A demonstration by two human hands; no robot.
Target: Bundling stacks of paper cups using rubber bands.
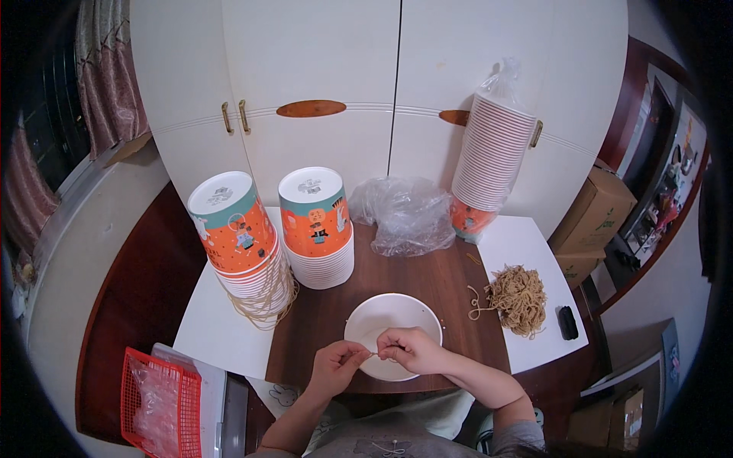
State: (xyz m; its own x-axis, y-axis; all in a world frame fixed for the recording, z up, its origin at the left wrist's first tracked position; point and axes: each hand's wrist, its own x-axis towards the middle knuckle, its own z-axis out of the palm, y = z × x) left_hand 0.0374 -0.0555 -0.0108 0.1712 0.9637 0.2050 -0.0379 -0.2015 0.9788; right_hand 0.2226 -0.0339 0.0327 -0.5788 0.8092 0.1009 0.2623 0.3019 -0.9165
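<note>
My left hand (337,367) and my right hand (413,352) meet over the near part of a white round tub (372,320), which stands open side up on the brown table. Both are closed in a pinch, thumb against fingers. A short bit of tan cord (373,354) runs between the fingertips; the rest of it is hidden or too small to make out. Farther left stand two upside-down stacks of orange and green paper tubs, the near one (237,235) with tan cords (269,294) draped down its side, the other (317,225) without any.
A tangled pile of tan cord (518,300) lies on the table's right, beside a small black object (567,323). Behind are a crumpled clear plastic bag (405,214) and a tall bagged tub stack (495,149). A red basket (188,404) stands at lower left, cardboard boxes (594,210) at right.
</note>
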